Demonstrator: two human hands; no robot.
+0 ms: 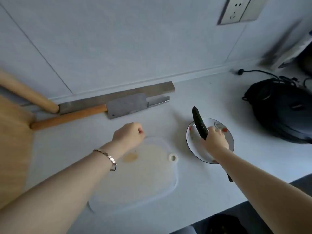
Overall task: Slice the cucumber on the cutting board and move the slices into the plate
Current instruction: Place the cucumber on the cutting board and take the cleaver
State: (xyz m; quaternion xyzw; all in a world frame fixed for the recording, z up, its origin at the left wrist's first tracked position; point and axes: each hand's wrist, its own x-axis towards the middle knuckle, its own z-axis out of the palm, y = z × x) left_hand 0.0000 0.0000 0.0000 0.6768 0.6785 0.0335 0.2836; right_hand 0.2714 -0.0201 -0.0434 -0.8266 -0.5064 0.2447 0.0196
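Note:
A dark green cucumber [199, 123] is held in my right hand [215, 139], tilted up over the white plate with a dark rim [230, 141]. My left hand [129, 135] is curled into a loose fist with nothing in it, above the far left corner of the pale cutting board [145, 179]. A cleaver with a wooden handle [126, 105] lies on the counter beyond the board, near the wall.
A wooden rolling pin [27, 92] and a wooden board [11, 146] sit at the left. A black appliance with a cord [278, 108] stands to the right of the plate. The counter's front edge runs at the lower right. A wall socket [241, 10] is above.

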